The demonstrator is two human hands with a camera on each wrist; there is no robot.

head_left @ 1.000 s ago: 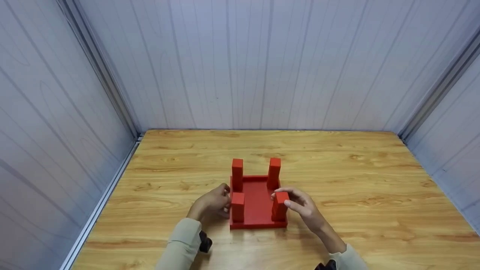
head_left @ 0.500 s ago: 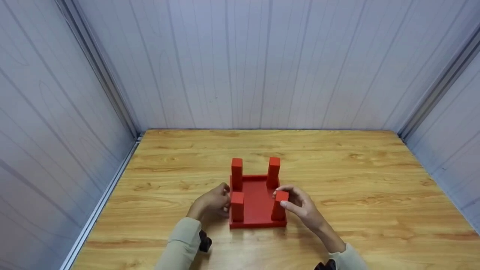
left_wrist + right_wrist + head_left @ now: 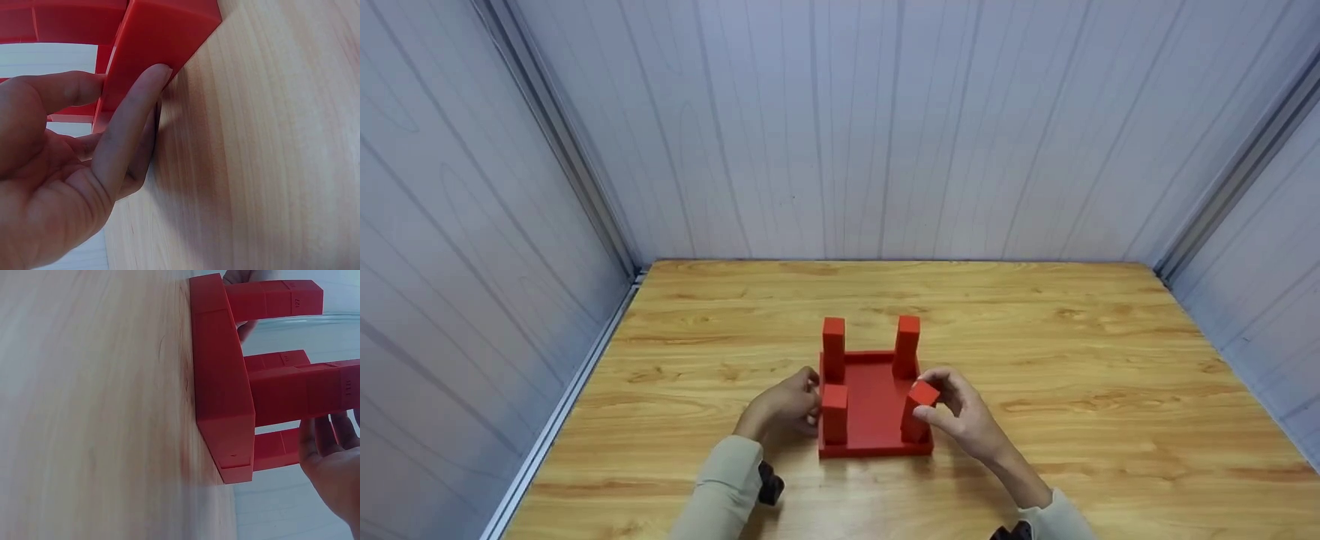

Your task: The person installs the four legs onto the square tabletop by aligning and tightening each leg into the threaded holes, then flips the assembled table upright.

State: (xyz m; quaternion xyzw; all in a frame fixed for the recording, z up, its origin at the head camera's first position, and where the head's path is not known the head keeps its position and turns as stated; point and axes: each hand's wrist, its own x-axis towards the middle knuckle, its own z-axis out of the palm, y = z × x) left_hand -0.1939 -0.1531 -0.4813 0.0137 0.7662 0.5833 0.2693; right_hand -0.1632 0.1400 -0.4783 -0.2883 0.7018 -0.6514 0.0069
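Note:
A shallow red tray (image 3: 874, 412) with low walls rests on the table, a red square post rising from each corner. My left hand (image 3: 787, 401) holds the tray's left side; in the left wrist view, one finger lies along the outer wall (image 3: 163, 34) and others bend at its upper edge. My right hand (image 3: 973, 424) grips the near right post (image 3: 923, 394) near its top, thumb on the near face and fingers behind. That post's top sits turned at an angle to the tray. The near left post (image 3: 835, 420) stands square, untouched.
Both the far left post (image 3: 834, 349) and the far right post (image 3: 907, 349) stand upright. Wood-grain table (image 3: 1095, 390) surrounds the tray. A pale panel wall (image 3: 855, 135) rises behind it, with more panels at both sides.
The near right post's top has turned from square to diagonal, the right thumb and fingers shifting with it. The left hand and the tray stay almost in place.

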